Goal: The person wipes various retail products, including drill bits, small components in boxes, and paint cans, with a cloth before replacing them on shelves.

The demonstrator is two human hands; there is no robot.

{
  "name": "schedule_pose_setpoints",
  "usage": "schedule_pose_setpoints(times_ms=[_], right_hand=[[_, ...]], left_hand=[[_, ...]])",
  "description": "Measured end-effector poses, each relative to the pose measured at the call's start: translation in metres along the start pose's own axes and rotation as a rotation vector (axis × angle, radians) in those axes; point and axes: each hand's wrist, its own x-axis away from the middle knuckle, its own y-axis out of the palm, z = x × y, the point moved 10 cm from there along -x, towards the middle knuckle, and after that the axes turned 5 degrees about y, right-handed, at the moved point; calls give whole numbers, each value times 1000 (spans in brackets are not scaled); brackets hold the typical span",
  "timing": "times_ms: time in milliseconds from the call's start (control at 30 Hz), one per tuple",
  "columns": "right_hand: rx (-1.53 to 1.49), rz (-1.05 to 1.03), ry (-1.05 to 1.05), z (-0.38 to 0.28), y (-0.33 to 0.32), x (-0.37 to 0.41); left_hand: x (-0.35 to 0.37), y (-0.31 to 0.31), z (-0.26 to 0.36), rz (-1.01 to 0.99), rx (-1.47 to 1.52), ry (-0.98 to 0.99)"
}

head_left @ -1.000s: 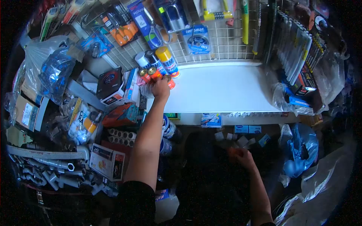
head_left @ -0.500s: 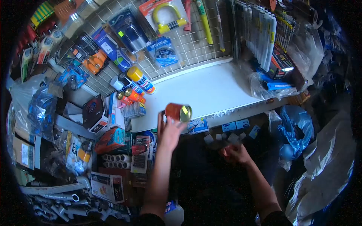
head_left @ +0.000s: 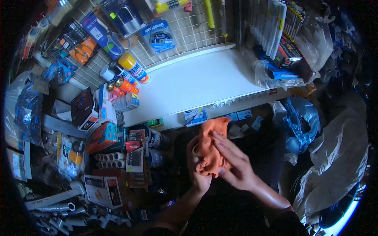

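Observation:
In front of my body, my left hand (head_left: pixel 199 179) is wrapped round a can (head_left: pixel 195 150); only part of its pale rim shows at the left, the rest being hidden by an orange cloth (head_left: pixel 212 141). My right hand (head_left: pixel 235 163) presses the cloth against the can from the right, fingers together and laid along the fabric. Both hands are just off the front edge of the white shelf (head_left: pixel 189 90). At the shelf's left end stand spray cans, one with a yellow cap (head_left: pixel 134 67), beside small orange cans (head_left: pixel 126 85).
Packaged tools and a padlock (head_left: pixel 124 17) hang on the wire grid behind the shelf. To the right are a blue plastic bag (head_left: pixel 302 124) and crumpled sheeting (head_left: pixel 334 157). Boxes, white rolls (head_left: pixel 109 160) and grey pipe fittings (head_left: pixel 71 214) crowd the left side.
My left hand has brought the orange can from over the shelf edge down toward me. My right hand has come up to it with the cloth, now spread over the can. The view has tilted down.

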Motion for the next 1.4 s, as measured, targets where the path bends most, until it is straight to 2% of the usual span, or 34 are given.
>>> schedule_pose_setpoints(times_ms=[67, 100, 200, 233, 267, 300, 333, 433, 467, 567, 600, 700, 800, 867, 967, 1000, 1100, 1200, 1300, 1367, 1400], right_hand=[[35, -29, -14, -1, 11, 0], [-85, -11, 55, 10, 13, 1], [-453, 70, 251, 33, 28, 4], [-453, 68, 284, 34, 30, 5], [-453, 68, 316, 35, 32, 5], [-453, 71, 349, 37, 33, 5], [-314, 52, 332, 38, 29, 2], [-403, -22, 434, 51, 33, 4], [-382, -3, 442, 51, 30, 3], [-76, 28, 214, 43, 16, 1], [-30, 101, 155, 33, 9, 0], [126, 97, -89, 18, 5, -3], [218, 107, -99, 10, -6, -5], [304, 137, -145, 8, -13, -5], [205, 89, -15, 28, -18, 3], [231, 108, -57, 23, -18, 4], [263, 161, -166, 9, -18, 7], [253, 223, -201, 5, -21, 13], [327, 292, -179, 5, -26, 19], [504, 253, -290, 2, -27, 23], [531, 207, -307, 1, -27, 23]], left_hand=[[1, 3, 17, -118, -167, 46], [5, 1, 18, -192, -213, 77], [2, -26, 15, -138, -582, 153], [-3, -30, 13, -146, -597, 155], [-11, -31, 11, -176, -581, 142], [-14, -24, 4, -248, -425, 97], [-17, -15, -1, -314, -266, 39], [-13, 14, -14, -452, 143, -247], [-13, 6, -22, -361, 175, -273], [-11, 4, -16, -286, 15, -54], [-11, 7, -12, -239, 108, -33], [-6, 7, -14, -245, 33, -89], [10, -7, -39, -255, 87, -399], [21, 1, -43, -301, 205, -506], [22, 6, -30, -290, -71, -447], [15, 7, -28, -336, -112, -327], [10, 6, -22, -317, -227, -224], [14, -11, -35, -150, -90, -375], [12, 1, -29, -294, -17, -353], [12, 13, -13, -483, -150, -222], [12, 7, -17, -534, -239, -229]])
